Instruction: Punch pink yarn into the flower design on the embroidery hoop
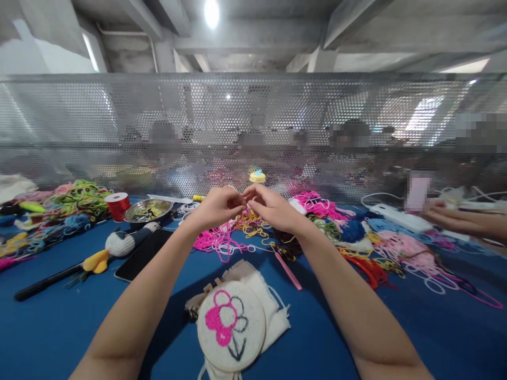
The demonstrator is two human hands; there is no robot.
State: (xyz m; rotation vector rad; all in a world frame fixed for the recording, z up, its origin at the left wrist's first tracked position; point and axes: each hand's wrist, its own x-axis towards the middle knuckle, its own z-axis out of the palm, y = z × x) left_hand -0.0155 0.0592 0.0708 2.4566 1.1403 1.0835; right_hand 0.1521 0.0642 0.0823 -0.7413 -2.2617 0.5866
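Observation:
Both my arms reach forward over the blue table. My left hand [219, 207] is closed, its fingertips bent inward beside those of my right hand [273, 207], which is closed too. Whatever is pinched between them is too small or hidden to make out. Below the hands lies a tangle of magenta yarn [222, 240] with yellow yarn [251, 226] next to it. Nearer to me rests an embroidery hoop [253, 338] with white cloth, showing a flower partly filled in magenta and outlined in dark grey. A pink pen-like tool [288, 271] lies to the hoop's upper right.
To the left are a red thread spool [118, 207], a metal bowl [161, 213], a black phone-like slab [138, 258] and heaped yarn [85, 203]. A perforated metal screen [253, 113] stands behind. At right, another person's hand [447, 217] is beside a white power strip [402, 218] and pink yarn [407, 248].

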